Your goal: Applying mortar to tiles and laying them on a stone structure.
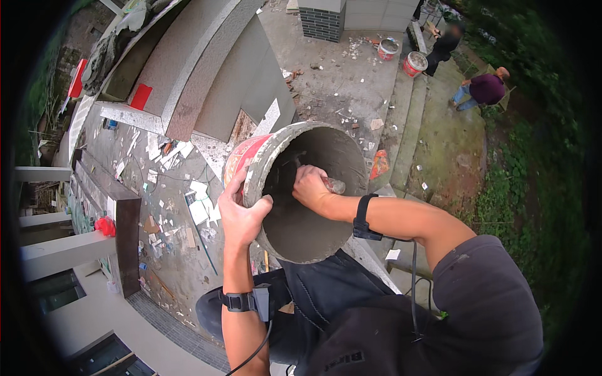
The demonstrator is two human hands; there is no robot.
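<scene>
Presently: one mortar-crusted bucket (301, 188), tilted toward the wearer, at frame centre. Left hand (241, 216) clenched on its rim at 9 o'clock; right hand (311, 187) inside, closed round a scraping tool (335, 185), its kind unclear. Step judged: scraping residue off the inner wall. Next stroke calls for a firm rim hold. Tile scraps (197, 210) on the concrete floor (338, 88) below; two buckets (401, 56) at 1 o'clock.

Single head view, fisheye, looking steeply down from height; close on bucket (307, 188), courtyard ground (351, 81) far below.
</scene>
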